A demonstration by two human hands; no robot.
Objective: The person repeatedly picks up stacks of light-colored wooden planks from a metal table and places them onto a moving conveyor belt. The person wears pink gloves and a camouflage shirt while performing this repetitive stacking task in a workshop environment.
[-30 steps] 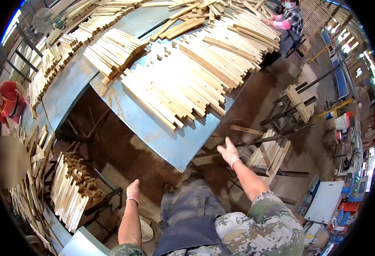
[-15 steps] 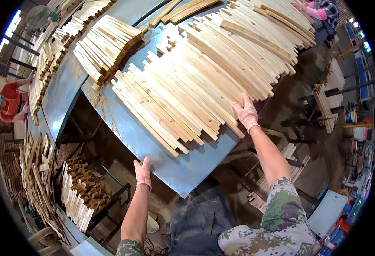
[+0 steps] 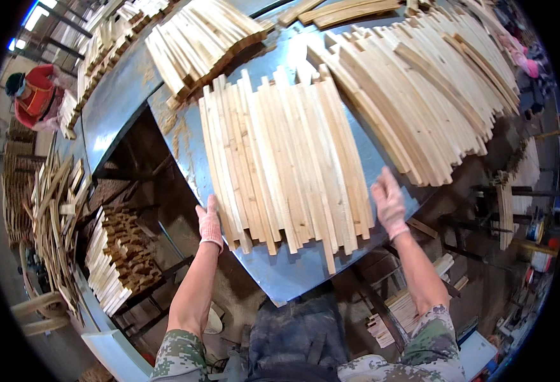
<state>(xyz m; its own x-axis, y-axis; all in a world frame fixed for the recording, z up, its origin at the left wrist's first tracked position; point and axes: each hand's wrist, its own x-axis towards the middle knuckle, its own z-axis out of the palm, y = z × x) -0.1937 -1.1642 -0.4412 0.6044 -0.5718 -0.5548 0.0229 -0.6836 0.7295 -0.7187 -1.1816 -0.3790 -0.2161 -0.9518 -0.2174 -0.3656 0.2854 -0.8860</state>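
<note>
A batch of pale wooden strips (image 3: pixel 280 165) lies side by side on the blue metal tabletop (image 3: pixel 273 277), with uneven near ends and one strip jutting out toward me. My left hand (image 3: pixel 209 224), in a pale pink knit glove, is at the left edge of this batch, fingers stretched out; whether it touches the outermost strip is hard to tell. On the opposite side, my gloved right hand (image 3: pixel 389 202) is held just off the right edge, fingers extended and nothing in them. A second, larger spread of strips (image 3: pixel 420 95) lies farther right, across a gap of bare metal.
Another strip stack (image 3: pixel 197 41) sits at the far left of the table, near some sawdust (image 3: pixel 181 137). Below left are a stack of wood pieces (image 3: pixel 124 254) and loose slats (image 3: pixel 54 223). One person in red (image 3: pixel 38 99) works at left; another with pink sleeves (image 3: pixel 528 63) stands far right.
The near strips have been parted from the larger spread and turned straighter toward me. My right hand has moved off the spread to this batch's right side; my left hand has moved up beside it.
</note>
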